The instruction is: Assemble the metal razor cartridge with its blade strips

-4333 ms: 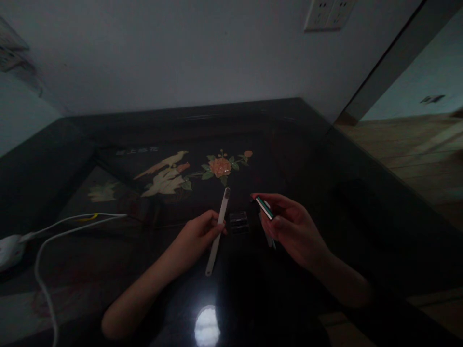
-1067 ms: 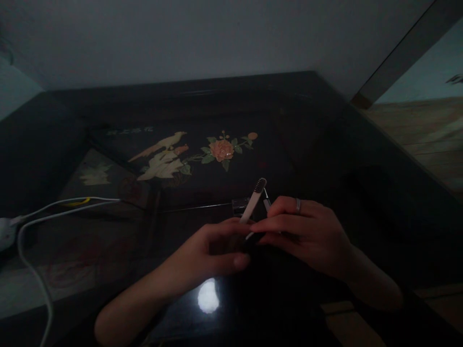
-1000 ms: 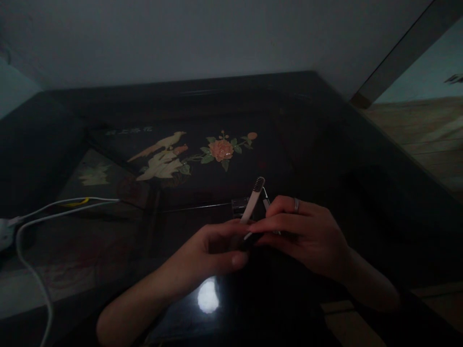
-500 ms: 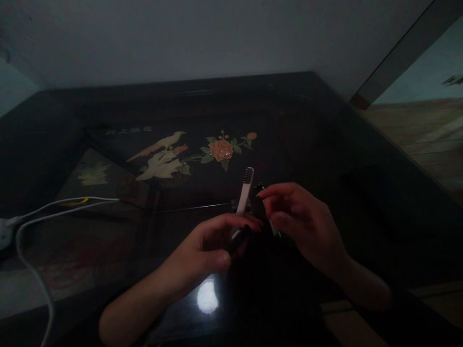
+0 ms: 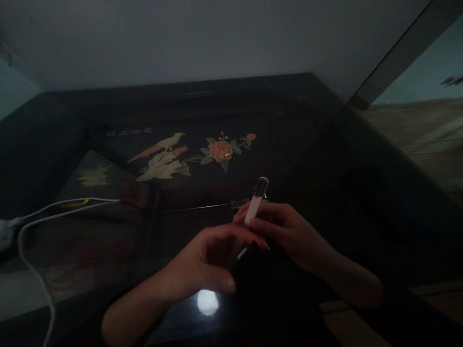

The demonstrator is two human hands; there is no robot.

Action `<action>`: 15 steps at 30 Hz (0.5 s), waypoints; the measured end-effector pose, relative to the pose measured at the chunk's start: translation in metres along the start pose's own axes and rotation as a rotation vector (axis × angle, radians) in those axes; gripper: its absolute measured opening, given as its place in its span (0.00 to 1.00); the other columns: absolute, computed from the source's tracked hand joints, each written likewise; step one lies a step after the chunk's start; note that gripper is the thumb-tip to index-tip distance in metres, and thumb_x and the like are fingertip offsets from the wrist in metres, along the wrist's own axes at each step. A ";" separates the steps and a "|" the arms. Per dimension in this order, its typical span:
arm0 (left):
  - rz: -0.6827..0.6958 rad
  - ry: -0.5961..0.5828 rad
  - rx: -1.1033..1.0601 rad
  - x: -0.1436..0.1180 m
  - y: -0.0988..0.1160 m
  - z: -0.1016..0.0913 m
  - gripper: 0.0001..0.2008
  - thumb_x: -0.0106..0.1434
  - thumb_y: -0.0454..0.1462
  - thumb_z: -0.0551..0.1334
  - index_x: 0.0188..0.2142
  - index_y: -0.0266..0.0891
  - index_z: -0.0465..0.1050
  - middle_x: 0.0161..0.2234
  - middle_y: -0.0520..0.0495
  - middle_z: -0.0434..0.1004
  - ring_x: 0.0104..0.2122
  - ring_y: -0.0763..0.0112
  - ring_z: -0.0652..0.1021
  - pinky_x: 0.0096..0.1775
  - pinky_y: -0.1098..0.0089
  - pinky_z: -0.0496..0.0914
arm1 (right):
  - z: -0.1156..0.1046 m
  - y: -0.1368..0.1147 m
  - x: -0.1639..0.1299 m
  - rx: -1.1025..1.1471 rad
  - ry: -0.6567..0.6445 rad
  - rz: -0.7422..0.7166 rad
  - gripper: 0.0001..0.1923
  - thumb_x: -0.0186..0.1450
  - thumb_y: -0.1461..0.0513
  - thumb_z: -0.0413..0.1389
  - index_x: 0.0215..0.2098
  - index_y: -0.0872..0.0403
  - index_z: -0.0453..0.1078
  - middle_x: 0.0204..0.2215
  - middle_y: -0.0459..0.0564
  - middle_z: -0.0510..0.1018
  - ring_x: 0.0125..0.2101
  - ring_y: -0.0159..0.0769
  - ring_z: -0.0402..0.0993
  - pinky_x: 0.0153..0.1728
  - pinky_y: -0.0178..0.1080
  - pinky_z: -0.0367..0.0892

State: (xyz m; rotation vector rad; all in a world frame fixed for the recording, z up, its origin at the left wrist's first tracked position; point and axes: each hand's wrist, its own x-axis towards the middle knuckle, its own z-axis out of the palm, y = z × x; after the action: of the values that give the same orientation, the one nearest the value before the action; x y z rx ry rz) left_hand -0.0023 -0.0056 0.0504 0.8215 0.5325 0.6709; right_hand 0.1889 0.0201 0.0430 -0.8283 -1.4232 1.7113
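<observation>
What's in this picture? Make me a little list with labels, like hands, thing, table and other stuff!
left hand: left hand curled, fingertips at the lower part of the white stick
right hand: right hand gripping the white stick at its middle
thing: slim, tilted, with a dark comb-like tip pointing up and away
table: dark glossy table with a bird and flower inlay
other stuff: white cable on the left
light: very dim

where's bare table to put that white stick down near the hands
Bare dark table lies right of the right hand, toward the floor edge. Another bare patch sits between the white cable and the left hand. It is crowded between the hands around the white stick and the small clear piece.
</observation>
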 end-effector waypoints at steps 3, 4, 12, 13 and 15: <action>0.073 0.061 0.026 0.000 -0.001 -0.001 0.22 0.46 0.45 0.76 0.42 0.45 0.81 0.43 0.46 0.78 0.38 0.67 0.76 0.42 0.70 0.69 | 0.000 0.001 0.000 0.093 0.082 -0.035 0.08 0.66 0.57 0.59 0.39 0.53 0.76 0.36 0.48 0.80 0.38 0.33 0.78 0.39 0.34 0.72; 0.115 0.109 0.050 0.000 -0.002 -0.001 0.22 0.46 0.45 0.76 0.42 0.45 0.81 0.45 0.46 0.77 0.39 0.66 0.76 0.44 0.69 0.69 | -0.001 -0.001 0.000 0.143 0.129 -0.059 0.08 0.67 0.57 0.58 0.40 0.52 0.75 0.37 0.47 0.80 0.37 0.33 0.78 0.38 0.34 0.73; 0.304 0.373 0.088 0.007 0.000 0.001 0.19 0.45 0.37 0.77 0.39 0.45 0.82 0.42 0.48 0.79 0.43 0.64 0.77 0.44 0.71 0.71 | -0.003 -0.010 -0.002 0.258 0.288 -0.205 0.07 0.72 0.59 0.49 0.41 0.50 0.68 0.28 0.41 0.73 0.27 0.28 0.73 0.30 0.31 0.71; 0.293 0.368 0.083 0.007 0.000 0.000 0.20 0.44 0.36 0.77 0.39 0.45 0.82 0.41 0.48 0.80 0.41 0.65 0.78 0.42 0.72 0.72 | -0.002 -0.010 -0.004 0.187 0.256 -0.198 0.06 0.72 0.60 0.49 0.41 0.49 0.68 0.26 0.40 0.70 0.25 0.26 0.71 0.28 0.30 0.69; 0.257 0.340 0.073 0.007 -0.001 -0.001 0.20 0.45 0.36 0.77 0.40 0.46 0.81 0.39 0.49 0.80 0.38 0.68 0.78 0.40 0.73 0.72 | 0.002 -0.008 -0.007 -0.034 0.200 -0.223 0.06 0.71 0.63 0.50 0.41 0.48 0.68 0.27 0.40 0.68 0.25 0.25 0.69 0.27 0.29 0.67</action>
State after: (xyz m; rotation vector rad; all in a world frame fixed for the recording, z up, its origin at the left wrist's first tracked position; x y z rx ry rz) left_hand 0.0023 -0.0005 0.0476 0.8571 0.7687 1.0426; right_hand 0.1918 0.0142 0.0516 -0.8024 -1.3568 1.4000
